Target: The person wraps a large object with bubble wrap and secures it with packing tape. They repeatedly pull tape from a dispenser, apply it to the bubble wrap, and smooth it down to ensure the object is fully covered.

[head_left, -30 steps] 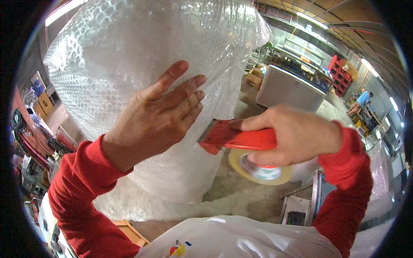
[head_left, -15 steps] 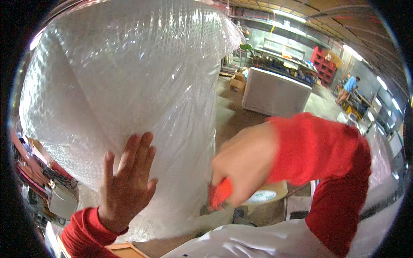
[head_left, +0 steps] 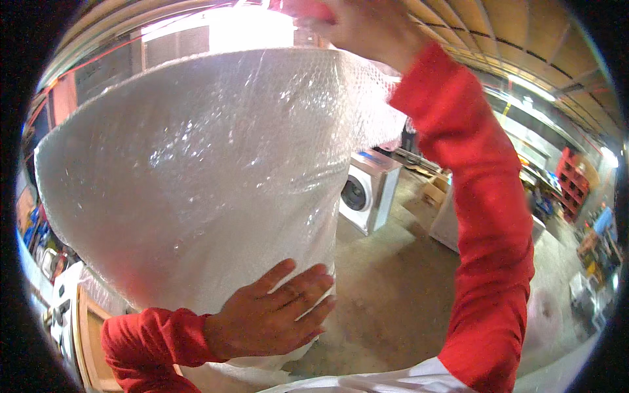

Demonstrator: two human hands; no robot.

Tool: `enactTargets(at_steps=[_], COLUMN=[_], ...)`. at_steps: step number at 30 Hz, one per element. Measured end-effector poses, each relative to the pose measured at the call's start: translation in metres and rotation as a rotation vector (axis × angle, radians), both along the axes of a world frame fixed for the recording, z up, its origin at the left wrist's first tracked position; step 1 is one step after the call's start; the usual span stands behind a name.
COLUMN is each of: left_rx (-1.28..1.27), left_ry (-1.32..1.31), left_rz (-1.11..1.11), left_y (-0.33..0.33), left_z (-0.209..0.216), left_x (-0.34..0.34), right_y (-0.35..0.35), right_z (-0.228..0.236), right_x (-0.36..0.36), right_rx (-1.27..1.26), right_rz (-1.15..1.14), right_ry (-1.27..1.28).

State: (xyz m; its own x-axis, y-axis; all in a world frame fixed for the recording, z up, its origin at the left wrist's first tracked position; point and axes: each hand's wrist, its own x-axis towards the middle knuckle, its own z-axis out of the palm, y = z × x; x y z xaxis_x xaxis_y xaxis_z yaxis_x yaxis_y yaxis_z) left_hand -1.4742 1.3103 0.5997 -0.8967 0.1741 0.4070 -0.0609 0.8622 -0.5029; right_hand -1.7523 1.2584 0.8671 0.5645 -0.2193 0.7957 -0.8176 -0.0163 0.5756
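Note:
A tall object wrapped in clear bubble wrap (head_left: 196,177) fills the left and middle of the view. My left hand (head_left: 275,314) lies flat against its lower front, fingers spread. My right hand (head_left: 360,26) is raised to the wrap's top edge, closed around a red-handled tool (head_left: 304,8) of which only a small part shows at the frame's upper rim. Both my arms wear red sleeves.
A white washing machine (head_left: 367,190) stands on the concrete floor behind the wrapped object. Cardboard boxes (head_left: 436,193) and red shelving (head_left: 573,183) lie farther right. A wooden panel (head_left: 88,334) is at the lower left. Another person stands far right (head_left: 603,223).
My right hand with the red tool rose from waist height to the top of the wrap. My left hand slid lower on the wrap. The view tilted upward.

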Motion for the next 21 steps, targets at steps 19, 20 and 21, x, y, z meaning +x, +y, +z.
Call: enactTargets(at_steps=[19,20,21], left_rx=[-0.217,-0.237,-0.208], left_ry=[0.494,0.499,0.501], left_rz=[0.596,0.627,0.683], left_y=[-0.077,-0.079,-0.081], left_z=[0.021,0.022,0.025], left_x=[-0.158,-0.163,-0.171], right_y=[-0.036,-0.046,-0.06], right_z=[-0.13,-0.143,-0.152], right_x=[-0.261,-0.282,-0.297], right_rx=[0.289,0.236,0.17], right_rz=[0.359,0.419,0.471], right_ry=[0.138,0.136,0.141])
